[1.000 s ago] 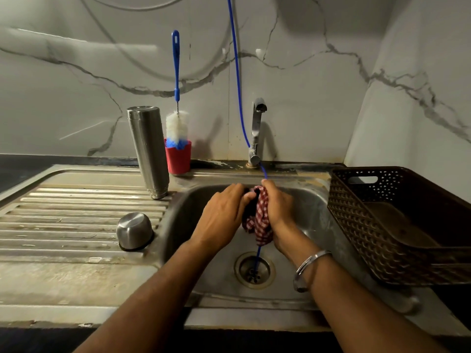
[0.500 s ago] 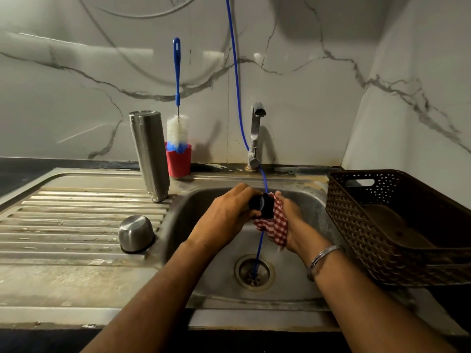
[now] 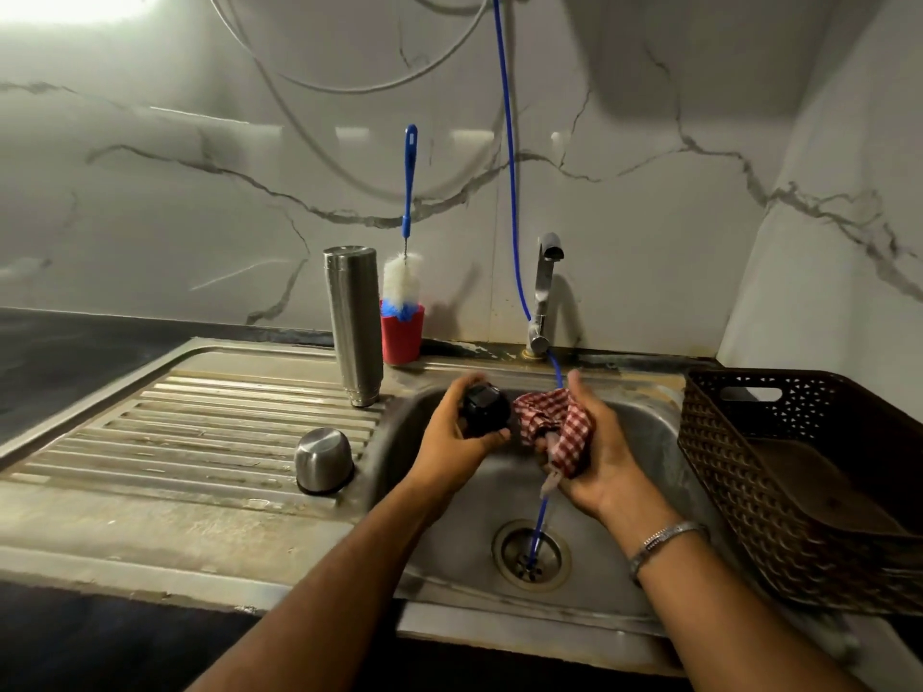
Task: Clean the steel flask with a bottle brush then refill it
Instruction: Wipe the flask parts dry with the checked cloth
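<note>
The steel flask [image 3: 353, 324] stands upside down on the drainboard, left of the basin. Its steel cup lid [image 3: 323, 460] lies mouth down nearer to me. A bottle brush [image 3: 405, 252] with a blue handle and white bristles stands in a red cup [image 3: 402, 333] behind the flask. Over the sink basin [image 3: 644, 432], my left hand [image 3: 452, 437] grips a black stopper [image 3: 485, 410]. My right hand [image 3: 597, 452] holds a red-and-white checked cloth [image 3: 554, 427] just beside the stopper, a small gap between them.
A steel tap [image 3: 543, 292] rises at the back of the basin. A thin blue hose [image 3: 507, 157] hangs from above down into the drain [image 3: 530, 554]. A brown perforated basket [image 3: 799, 481] sits at the right. A ribbed drainboard [image 3: 210, 432] lies at the left.
The cloth was wrapped round the stopper between both hands; now the hands have drawn apart, the left holding the bare stopper, the right holding the cloth. The view tilted upward.
</note>
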